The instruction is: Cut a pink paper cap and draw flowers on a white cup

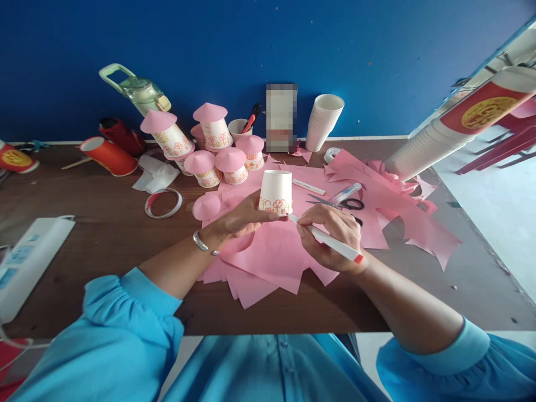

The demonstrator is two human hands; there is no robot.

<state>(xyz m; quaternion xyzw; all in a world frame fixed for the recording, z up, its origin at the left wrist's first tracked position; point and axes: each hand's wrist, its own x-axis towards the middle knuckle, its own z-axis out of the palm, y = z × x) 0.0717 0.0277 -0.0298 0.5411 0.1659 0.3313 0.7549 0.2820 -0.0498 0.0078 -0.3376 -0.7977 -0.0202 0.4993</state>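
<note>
My left hand [240, 219] grips an upside-down white paper cup [276, 190] with red flower drawings along its lower rim. My right hand [330, 234] holds a white marker with a red end [330, 241], its tip touching the cup's rim at the right. Both hands hover over a pile of pink paper sheets [272, 262] on the brown table [104, 251]. A loose pink paper cone [206, 206] lies just left of my left hand.
Several finished cups with pink cone roofs [209, 151] stand behind. Scissors [347, 203], a glue tube [345, 193] and a tape ring [163, 203] lie nearby. A white cup stack [323, 121] stands by the blue wall; another stack [422, 148] lies at right. Red cups [109, 156], a power strip [29, 262].
</note>
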